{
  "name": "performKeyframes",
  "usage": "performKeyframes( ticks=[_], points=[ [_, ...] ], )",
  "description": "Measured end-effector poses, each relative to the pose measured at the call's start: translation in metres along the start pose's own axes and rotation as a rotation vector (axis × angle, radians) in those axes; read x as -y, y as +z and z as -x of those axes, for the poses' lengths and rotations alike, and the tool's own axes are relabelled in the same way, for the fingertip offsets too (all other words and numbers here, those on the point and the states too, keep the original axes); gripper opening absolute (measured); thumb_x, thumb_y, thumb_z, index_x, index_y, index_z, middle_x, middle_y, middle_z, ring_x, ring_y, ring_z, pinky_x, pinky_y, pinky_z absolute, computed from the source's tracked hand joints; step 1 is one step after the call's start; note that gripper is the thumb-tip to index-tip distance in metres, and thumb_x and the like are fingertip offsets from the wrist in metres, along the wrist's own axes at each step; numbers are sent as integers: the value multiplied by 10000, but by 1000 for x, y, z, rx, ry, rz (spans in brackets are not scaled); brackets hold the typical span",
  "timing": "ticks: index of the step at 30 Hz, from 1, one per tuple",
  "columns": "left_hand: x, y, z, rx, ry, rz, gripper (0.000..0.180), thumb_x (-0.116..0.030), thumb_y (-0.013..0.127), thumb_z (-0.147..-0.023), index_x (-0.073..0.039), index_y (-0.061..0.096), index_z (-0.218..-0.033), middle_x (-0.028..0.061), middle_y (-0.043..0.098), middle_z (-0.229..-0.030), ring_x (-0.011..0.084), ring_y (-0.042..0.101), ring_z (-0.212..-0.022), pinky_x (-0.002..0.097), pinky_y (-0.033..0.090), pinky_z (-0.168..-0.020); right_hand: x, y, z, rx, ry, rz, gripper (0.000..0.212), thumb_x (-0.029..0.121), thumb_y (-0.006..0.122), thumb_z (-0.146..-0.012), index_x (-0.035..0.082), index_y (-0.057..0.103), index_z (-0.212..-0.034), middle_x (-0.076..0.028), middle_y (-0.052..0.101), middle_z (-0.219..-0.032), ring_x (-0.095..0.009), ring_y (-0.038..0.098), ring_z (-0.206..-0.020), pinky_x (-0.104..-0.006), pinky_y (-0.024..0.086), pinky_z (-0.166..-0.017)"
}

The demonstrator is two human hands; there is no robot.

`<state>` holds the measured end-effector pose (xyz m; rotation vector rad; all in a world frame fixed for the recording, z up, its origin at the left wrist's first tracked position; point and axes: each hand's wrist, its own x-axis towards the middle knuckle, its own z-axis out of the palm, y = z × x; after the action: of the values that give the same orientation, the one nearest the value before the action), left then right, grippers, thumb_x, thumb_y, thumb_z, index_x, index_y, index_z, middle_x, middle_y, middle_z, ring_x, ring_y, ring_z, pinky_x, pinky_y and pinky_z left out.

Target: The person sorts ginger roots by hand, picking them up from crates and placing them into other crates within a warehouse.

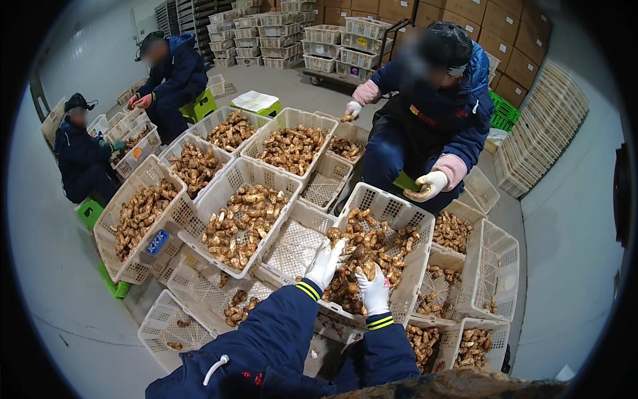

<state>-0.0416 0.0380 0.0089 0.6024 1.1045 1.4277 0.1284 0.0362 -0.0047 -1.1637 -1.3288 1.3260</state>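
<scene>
Both my hands, in white gloves, work over a white plastic crate (413, 292) heaped with brown-and-cream mushrooms (372, 239). My left hand (324, 265) is closed at the crate's left side, with a mushroom (334, 234) at its fingertips. Closed around another mushroom (366, 267), my right hand (375, 291) is over the near part of the heap. The gloves partly hide what the fingers grip. Left of this crate, another crate (229, 174) holds more mushrooms, and a crate with a bare mesh bottom (296, 247) lies between them.
Across from me a co-worker (425, 120) in gloves sits holding mushrooms. Two more people (174, 80) sit at the far left beside crates. Stacked crates (541, 130) lean at the right; cardboard boxes (505, 40) and a loaded cart (345, 78) are behind. Crates (495, 266) crowd my right.
</scene>
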Motion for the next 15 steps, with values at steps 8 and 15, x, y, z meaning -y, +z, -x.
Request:
performKeyframes(
  ticks=[8, 15],
  points=[
    [42, -43, -17, -74, 204, -330, 426, -342, 525, -977, -2, 557, -1233, 83, 628, -1148, 141, 593, -996, 276, 479, -875, 30, 9, 10, 341, 246, -365, 907, 737, 264, -905, -71, 501, -1244, -200, 677, -986, -263, 687, -839, -329, 562, -712],
    [22, -22, -10, -146, -38, -203, 435, -360, 533, -972, 1, 548, -1216, 101, 627, -1065, 173, 610, -980, 316, 501, -857, 9, -15, -2, 154, 441, -814, 773, 684, 354, -922, 7, 535, -1247, -107, 662, -1063, -236, 640, -903, -350, 537, -770]
  ],
)
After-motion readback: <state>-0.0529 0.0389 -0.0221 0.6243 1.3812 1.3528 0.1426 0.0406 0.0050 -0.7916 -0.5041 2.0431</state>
